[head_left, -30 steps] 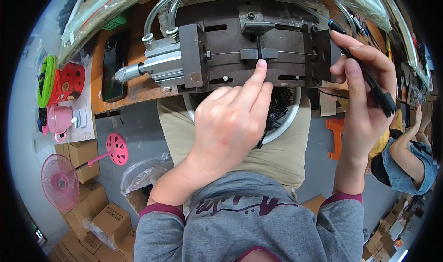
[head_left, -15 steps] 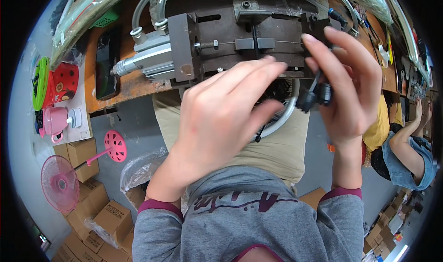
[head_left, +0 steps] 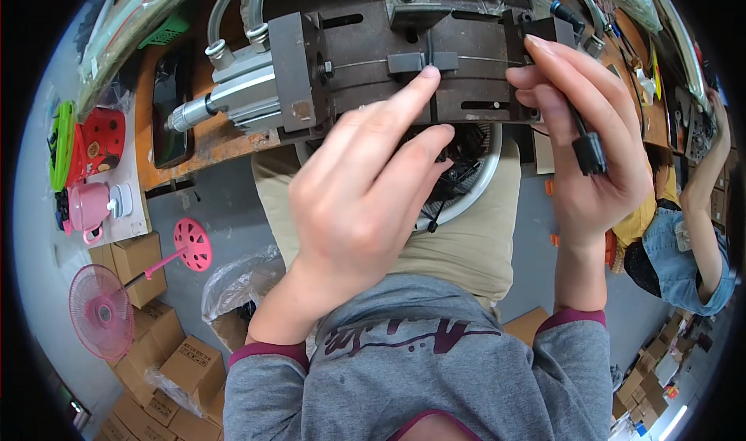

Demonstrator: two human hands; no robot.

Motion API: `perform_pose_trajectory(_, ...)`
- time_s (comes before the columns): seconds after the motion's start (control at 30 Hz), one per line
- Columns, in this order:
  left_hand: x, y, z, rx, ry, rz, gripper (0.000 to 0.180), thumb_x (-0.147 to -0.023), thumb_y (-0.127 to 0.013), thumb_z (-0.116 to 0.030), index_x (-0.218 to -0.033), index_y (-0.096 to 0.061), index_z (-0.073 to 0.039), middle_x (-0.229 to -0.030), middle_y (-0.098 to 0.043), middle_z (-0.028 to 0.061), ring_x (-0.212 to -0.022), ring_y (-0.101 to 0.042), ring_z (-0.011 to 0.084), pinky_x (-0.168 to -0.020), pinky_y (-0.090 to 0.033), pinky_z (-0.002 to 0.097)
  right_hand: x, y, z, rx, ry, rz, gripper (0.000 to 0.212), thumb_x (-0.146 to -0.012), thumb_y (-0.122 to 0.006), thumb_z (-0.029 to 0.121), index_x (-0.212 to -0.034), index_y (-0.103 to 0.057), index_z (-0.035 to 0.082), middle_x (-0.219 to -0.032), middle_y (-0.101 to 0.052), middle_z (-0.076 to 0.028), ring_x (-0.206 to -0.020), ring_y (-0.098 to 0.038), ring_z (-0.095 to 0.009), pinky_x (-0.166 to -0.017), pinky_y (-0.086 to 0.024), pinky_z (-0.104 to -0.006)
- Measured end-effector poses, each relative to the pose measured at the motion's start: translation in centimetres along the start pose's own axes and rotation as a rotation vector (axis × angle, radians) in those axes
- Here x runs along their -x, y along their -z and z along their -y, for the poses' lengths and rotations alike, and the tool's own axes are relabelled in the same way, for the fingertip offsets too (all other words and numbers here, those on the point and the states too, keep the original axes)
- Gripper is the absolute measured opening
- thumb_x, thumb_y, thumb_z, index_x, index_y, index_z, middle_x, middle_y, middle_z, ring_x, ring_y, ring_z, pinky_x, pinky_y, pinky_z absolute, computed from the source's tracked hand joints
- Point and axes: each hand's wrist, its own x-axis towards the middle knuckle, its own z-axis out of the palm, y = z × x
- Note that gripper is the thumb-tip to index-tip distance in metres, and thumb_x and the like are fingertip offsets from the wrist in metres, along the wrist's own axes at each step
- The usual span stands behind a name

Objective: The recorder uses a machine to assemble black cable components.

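Note:
In front of me is a dark metal fixture [head_left: 361,95] with a silver air cylinder [head_left: 245,95] at its left. A thin rod or wire runs across it through small grey blocks [head_left: 404,62]. A black cable [head_left: 430,45] crosses the grey blocks at the middle. My left hand [head_left: 353,184] has its index finger stretched out, the tip on or just over the near edge of the blocks; its other fingers are loosely bent and apart. My right hand [head_left: 594,142], at the fixture's right end, holds a black cable connector [head_left: 590,153] that hangs beside the palm.
A white-rimmed basket [head_left: 488,173] of black parts rests between my legs, below the fixture. A dark phone [head_left: 172,107] lies left on the wooden bench [head_left: 210,161]. A pink fan [head_left: 101,310] and cardboard boxes [head_left: 190,363] stand at lower left. Another person [head_left: 684,239] works at far right.
My left hand has moved forward, its index finger now stretched to the grey blocks. The cylinder's rod nut has drawn left, towards its block. The connectors at my right hand have shifted; one now shows.

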Motion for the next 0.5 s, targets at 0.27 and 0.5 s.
perform_pose_trajectory(0.27, -1.0, -0.5, -0.5, -0.325, -0.015, 0.112, 0.025, -0.067, -0.077, -0.008, -0.09, -0.07, -0.004, -0.113, -0.07, 0.0074, -0.071, -0.066, 0.0181, -0.063, -0.05, 0.0281, 1.0, 1.0, 1.1, -0.158, -0.193, -0.011, 0.083, -0.095, -0.043, 0.062, -0.134, -0.045, -0.011, -0.134, -0.05, -0.025, -0.118, -0.058, -0.038, -0.101, -0.046, -0.0451)
perform_pose_trajectory(0.5, -1.1, -0.6, -0.7, -0.4, -0.054, 0.128, 0.025, -0.067, -0.077, -0.008, -0.09, -0.07, -0.003, -0.113, -0.069, 0.0091, -0.067, -0.064, 0.0162, -0.061, -0.049, 0.0273, 1.8, 0.8, 1.7, -0.245, -0.227, -0.041, 0.052, -0.094, -0.058, 0.041, -0.125, -0.046, 0.001, -0.136, -0.046, -0.032, -0.119, -0.056, -0.041, -0.102, -0.045, -0.0476)
